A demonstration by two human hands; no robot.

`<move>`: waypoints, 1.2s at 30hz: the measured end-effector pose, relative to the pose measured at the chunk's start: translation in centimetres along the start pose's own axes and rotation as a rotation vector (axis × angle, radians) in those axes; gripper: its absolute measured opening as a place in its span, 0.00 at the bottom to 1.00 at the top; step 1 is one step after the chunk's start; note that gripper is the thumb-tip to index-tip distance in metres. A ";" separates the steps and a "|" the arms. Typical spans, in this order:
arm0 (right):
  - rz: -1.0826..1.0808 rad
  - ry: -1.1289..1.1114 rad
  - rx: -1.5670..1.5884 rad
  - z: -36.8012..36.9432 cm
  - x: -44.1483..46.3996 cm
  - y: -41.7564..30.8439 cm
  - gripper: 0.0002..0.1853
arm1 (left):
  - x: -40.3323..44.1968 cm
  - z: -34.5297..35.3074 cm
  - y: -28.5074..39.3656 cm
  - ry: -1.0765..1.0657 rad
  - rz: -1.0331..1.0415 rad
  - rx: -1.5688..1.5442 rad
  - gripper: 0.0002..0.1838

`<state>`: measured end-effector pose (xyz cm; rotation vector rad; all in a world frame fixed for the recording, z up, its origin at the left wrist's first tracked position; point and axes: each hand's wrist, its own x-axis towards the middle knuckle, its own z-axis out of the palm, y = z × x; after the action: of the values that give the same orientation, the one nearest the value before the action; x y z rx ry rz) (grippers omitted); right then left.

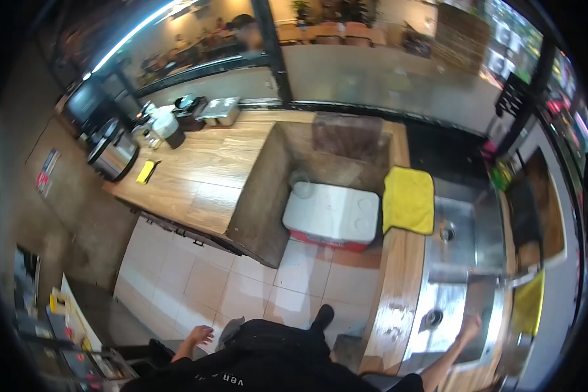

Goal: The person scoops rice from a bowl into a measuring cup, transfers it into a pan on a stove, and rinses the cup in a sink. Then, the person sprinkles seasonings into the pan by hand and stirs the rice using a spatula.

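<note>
My left hand [201, 336] hangs beside my body above the tiled floor, fingers loosely bent and apart, holding nothing. My right hand [470, 325] reaches into the nearer metal sink basin [447, 300], below the faucet [521, 279]. Its fingers are small and blurred, so whether they hold anything does not show. A round drain [433, 318] lies in the basin to the left of that hand. Behind it is a second metal basin [460, 219]. A yellow cloth [408, 200] is spread over the wooden counter's edge beside that farther basin.
A white-lidded cooler [333, 210] with a red body stands in the counter gap, a clear cup [302, 189] on its lid. The wooden counter [202, 173] holds a steel appliance [114, 151], a small yellow item [146, 171] and a metal container [221, 111]. Another yellow cloth [528, 307] hangs right.
</note>
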<state>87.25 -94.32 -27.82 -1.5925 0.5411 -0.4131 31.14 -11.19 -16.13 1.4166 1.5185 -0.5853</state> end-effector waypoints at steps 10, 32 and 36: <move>-0.277 -0.028 -0.298 0.8 -13.1 -6.2 0.32 | 11.4 -2.2 -9.4 -0.134 0.295 0.071 0.18; -0.396 -2.555 -0.444 51.0 -123.6 -18.3 0.11 | -21.0 -60.1 -43.9 2.541 -0.407 -0.300 0.15; -0.520 -2.874 0.182 48.9 -145.3 -22.9 0.07 | -23.4 -66.5 -50.0 2.185 -0.886 -0.216 0.23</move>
<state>-2.22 29.59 -1.88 -0.6717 -1.9571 1.4112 -39.37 22.61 20.78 0.7150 3.6608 1.2489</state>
